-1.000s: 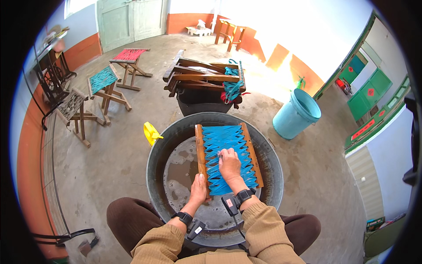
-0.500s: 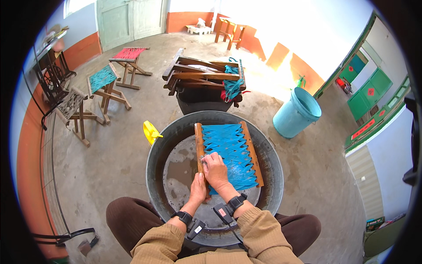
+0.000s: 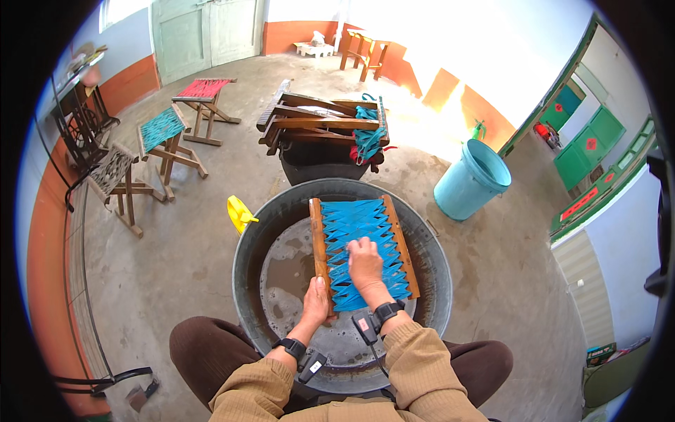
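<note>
"Where's the webbed frame (image 3: 391,261) now?"
"Inside the round metal tub (image 3: 441,288)! Bright blue straps (image 3: 355,214) zigzag between two brown wooden rails (image 3: 318,239), little diamond gaps running down both sides!"
"And the grip?"
"Left hand (image 3: 316,300) clasping the left rail near its lower end; right hand (image 3: 365,265) curled over the straps. Anything inside it? Can't tell!"

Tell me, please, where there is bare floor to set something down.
Bare floor lies right of the metal tub, toward the pale wall, and left of it, between the yellow object and the teal stool. It is crowded beyond the tub, with wooden frames over a dark bucket, and over the tub, with the blue-webbed frame.
</note>
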